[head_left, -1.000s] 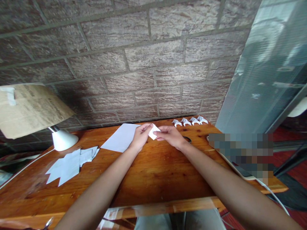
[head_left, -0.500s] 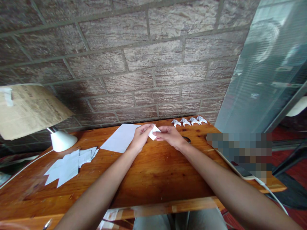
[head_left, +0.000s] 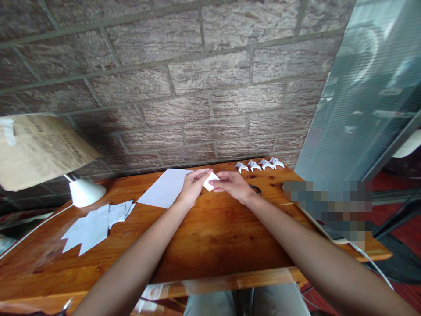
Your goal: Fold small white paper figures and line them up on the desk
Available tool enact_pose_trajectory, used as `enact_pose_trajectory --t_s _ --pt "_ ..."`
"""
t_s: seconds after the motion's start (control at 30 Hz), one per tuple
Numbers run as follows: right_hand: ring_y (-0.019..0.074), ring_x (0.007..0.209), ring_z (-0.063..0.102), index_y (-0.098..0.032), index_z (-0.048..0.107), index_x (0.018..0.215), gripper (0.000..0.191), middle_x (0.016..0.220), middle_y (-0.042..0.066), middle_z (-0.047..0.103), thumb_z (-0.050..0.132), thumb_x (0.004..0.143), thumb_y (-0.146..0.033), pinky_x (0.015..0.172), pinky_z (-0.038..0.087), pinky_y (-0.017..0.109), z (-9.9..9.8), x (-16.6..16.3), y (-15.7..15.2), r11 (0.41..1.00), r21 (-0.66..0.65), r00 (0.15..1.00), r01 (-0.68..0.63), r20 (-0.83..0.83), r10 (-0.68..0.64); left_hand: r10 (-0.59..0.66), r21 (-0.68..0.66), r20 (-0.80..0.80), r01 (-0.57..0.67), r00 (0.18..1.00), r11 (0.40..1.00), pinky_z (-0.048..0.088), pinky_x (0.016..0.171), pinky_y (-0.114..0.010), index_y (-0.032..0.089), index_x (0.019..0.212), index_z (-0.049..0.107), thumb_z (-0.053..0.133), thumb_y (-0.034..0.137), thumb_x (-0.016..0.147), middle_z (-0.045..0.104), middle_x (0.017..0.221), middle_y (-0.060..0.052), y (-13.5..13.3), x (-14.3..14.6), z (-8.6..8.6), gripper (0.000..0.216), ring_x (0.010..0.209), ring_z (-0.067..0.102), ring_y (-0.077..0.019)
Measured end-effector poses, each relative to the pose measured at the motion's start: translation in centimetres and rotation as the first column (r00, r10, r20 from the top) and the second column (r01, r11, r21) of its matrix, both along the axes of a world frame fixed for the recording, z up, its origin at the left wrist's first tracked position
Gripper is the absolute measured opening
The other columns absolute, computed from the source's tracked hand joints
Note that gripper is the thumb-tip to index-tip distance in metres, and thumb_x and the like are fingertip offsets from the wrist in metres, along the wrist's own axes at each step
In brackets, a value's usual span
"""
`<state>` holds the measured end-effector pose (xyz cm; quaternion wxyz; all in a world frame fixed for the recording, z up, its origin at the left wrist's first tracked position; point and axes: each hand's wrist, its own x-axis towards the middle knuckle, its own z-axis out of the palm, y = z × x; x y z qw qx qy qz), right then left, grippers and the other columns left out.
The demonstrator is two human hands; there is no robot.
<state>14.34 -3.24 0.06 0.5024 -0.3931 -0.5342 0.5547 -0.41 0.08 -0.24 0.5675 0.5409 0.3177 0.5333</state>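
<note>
A small piece of folded white paper (head_left: 210,181) is held between my two hands above the middle of the wooden table. My left hand (head_left: 194,185) pinches its left side, with the thumb near the top. On the right edge, my right hand (head_left: 232,185) grips it between thumb and fingers. The finer folds are too small to make out. Behind my left hand lies a larger white sheet (head_left: 164,188), partly covered by that hand. Several folded paper figures (head_left: 254,166) stand in a row at the table's back right.
Several cut paper pieces (head_left: 94,228) lie at the left of the wooden table (head_left: 217,245). Beyond them stands a lamp with a white base (head_left: 86,193). A dark ring-like object (head_left: 256,190) is partly hidden by my right wrist. A blurred-out device with a white cable (head_left: 375,265) sits at the right.
Both hands keep their hold on the folded paper. Its visible outline has shifted slightly between the fingers, and the whole view has moved a little.
</note>
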Motion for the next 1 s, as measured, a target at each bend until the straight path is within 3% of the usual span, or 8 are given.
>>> enact_pose_trajectory --t_s 0.53,1.0 --pt "0.013 0.074 0.066 -0.014 0.071 0.086 0.039 0.081 0.004 0.072 0.084 0.057 -0.038 0.072 0.055 0.025 0.1 -0.13 -0.11 1.0 0.013 1.0 -0.019 0.003 0.019 -0.019 -0.131 0.039 0.024 0.999 0.991 0.043 0.059 -0.024 0.015 0.08 0.074 0.081 0.037 0.058 0.067 0.07 -0.002 0.57 -0.39 -0.1 0.032 0.061 0.056 -0.0116" --pt "0.0122 0.075 0.066 -0.015 0.072 0.089 0.034 0.082 0.003 0.072 0.081 0.063 -0.034 0.083 0.055 0.03 0.17 0.34 0.07 0.999 -0.019 0.999 -0.044 -0.01 0.044 0.034 0.047 -0.031 -0.033 0.999 0.998 0.042 0.061 -0.023 0.015 0.082 0.074 0.078 0.04 0.063 0.069 0.073 -0.002 0.2 -0.09 0.1 0.032 0.063 0.056 -0.0111"
